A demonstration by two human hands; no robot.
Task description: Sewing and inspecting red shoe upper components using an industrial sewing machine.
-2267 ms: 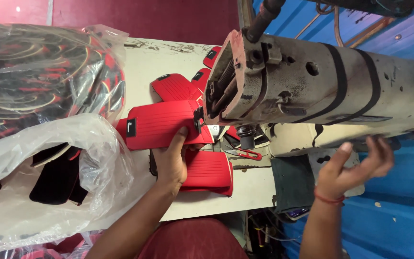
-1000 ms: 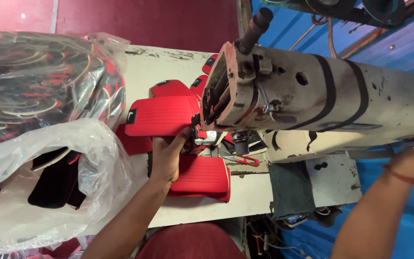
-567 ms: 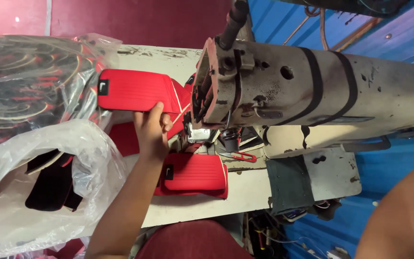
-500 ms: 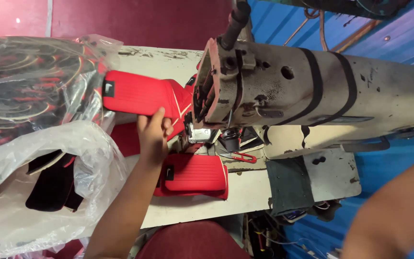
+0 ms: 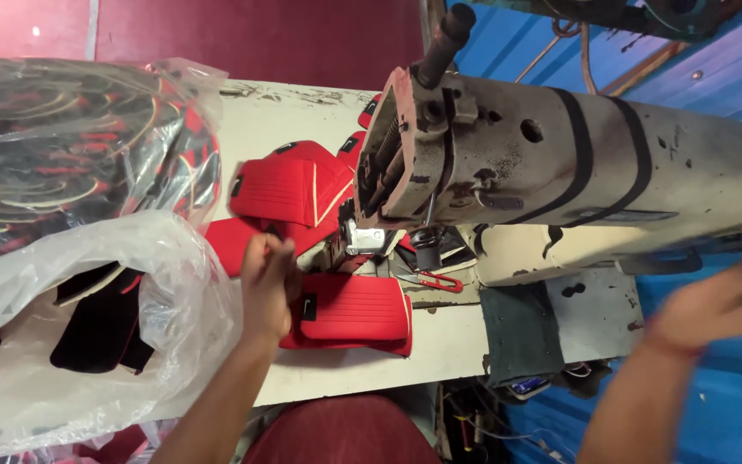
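The big grey-white industrial sewing machine [image 5: 560,163], chipped and banded with two black straps, lies across the upper right of my view, its open head end facing the middle of the table. Under it runs the worn cream-painted work table [image 5: 440,352], with a blue wall or panel beyond its right edge. On my left sits a large clear plastic bag [image 5: 62,146] stuffed with dark patterned pieces in red and cream, and just below it a second, crumpled clear plastic bag [image 5: 70,326] holding black fabric cut-outs.

Between the bags and the machine head lie the red ribbed fabric pieces. One red piece with cream piping [image 5: 289,189] lies on the pile beside the machine head, overlapping others beneath it. A flatter red ribbed panel with a small black tag [image 5: 354,311] lies on the table near my edge.

My left hand [image 5: 266,288] rests on the edge of that lower panel, fingers curled loosely down onto the red fabric, not clearly pinching it. My right hand [image 5: 714,301] is blurred, off to the right and well apart from the fabric, fingers spread and holding nothing. Small red-handled thread snips [image 5: 429,280] lie under the needle area.
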